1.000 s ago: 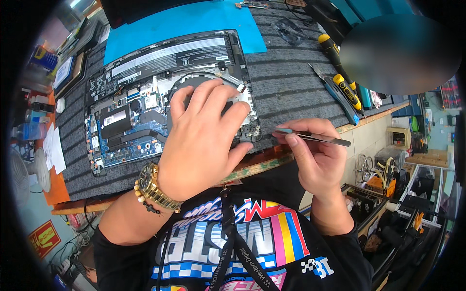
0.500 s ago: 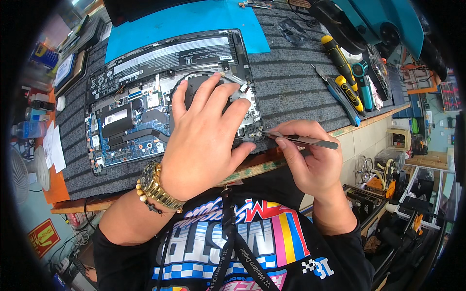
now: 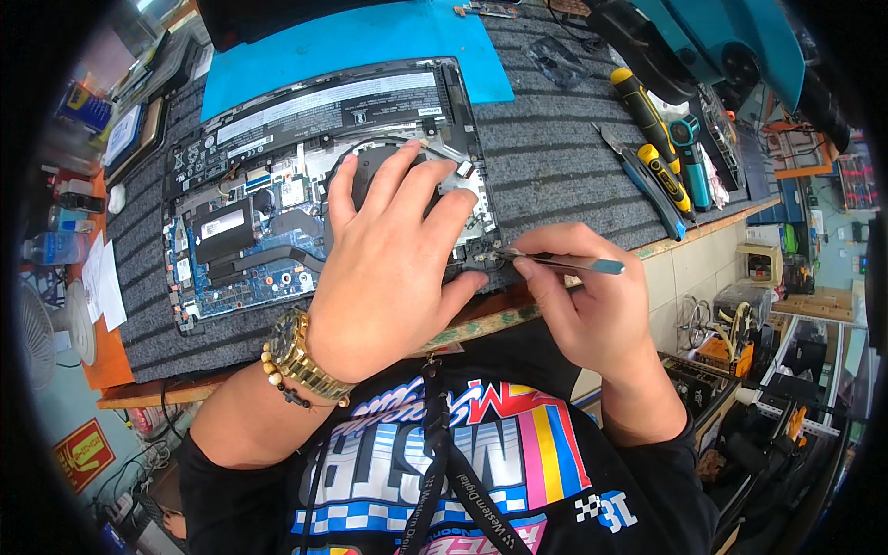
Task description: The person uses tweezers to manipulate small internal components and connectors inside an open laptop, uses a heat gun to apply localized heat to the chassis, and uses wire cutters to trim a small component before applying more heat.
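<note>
An opened laptop base (image 3: pixel 245 268) lies on the grey striped mat, its blue circuit board, copper-dark heat pipe and long black battery (image 3: pixel 305 116) exposed. Across its right part rests my left hand (image 3: pixel 388 245), fingers spread over the round black fan and thumb at the near edge. My right hand (image 3: pixel 592 296) pinches a pair of metal tweezers (image 3: pixel 583 264) between thumb and fingers. The tweezers' tip meets the laptop's near right corner, by small metal parts and a thin wire. Exactly what the tip touches is too small to make out.
Right of the laptop lie blue-handled pliers (image 3: pixel 647 190), yellow-black screwdrivers (image 3: pixel 636 92) and a teal tool (image 3: pixel 689 153). A blue mat (image 3: pixel 370 42) is behind the laptop. The wooden bench edge (image 3: pixel 499 310) runs in front of me. Papers (image 3: pixel 106 282) lie at the left.
My right hand has shifted slightly and tilted the tweezers, whose rear end now sits further left. The left hand and the laptop stay in place.
</note>
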Motion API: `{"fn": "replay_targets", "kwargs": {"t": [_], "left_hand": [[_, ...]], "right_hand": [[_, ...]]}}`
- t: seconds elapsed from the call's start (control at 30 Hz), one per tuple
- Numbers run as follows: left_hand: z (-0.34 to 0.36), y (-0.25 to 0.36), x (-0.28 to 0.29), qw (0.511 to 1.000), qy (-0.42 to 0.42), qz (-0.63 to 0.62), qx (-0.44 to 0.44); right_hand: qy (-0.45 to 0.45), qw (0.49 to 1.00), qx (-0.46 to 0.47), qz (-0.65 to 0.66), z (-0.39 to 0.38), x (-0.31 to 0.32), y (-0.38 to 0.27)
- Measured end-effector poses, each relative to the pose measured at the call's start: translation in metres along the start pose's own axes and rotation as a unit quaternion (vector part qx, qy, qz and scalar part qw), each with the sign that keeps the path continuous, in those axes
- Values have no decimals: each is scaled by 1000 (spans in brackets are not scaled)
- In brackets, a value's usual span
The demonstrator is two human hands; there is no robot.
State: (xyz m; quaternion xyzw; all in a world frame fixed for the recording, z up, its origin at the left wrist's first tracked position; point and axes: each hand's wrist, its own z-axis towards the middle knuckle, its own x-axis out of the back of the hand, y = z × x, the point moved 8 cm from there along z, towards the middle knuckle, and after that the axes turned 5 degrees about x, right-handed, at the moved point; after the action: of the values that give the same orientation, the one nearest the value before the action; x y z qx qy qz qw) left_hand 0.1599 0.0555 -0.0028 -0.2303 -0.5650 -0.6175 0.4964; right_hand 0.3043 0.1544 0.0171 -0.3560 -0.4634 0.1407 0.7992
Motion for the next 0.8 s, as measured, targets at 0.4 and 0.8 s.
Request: {"fn": "replay_targets", "kwargs": {"t": [0.4, 0.8], "left_hand": [[1, -1, -1, 1000, -5, 3, 9], [0, -1, -1, 1000, 1, 2, 6]], "right_hand": [[129, 977, -25, 168, -24, 0, 28], [80, 993, -6, 84, -18, 2, 17]]}}
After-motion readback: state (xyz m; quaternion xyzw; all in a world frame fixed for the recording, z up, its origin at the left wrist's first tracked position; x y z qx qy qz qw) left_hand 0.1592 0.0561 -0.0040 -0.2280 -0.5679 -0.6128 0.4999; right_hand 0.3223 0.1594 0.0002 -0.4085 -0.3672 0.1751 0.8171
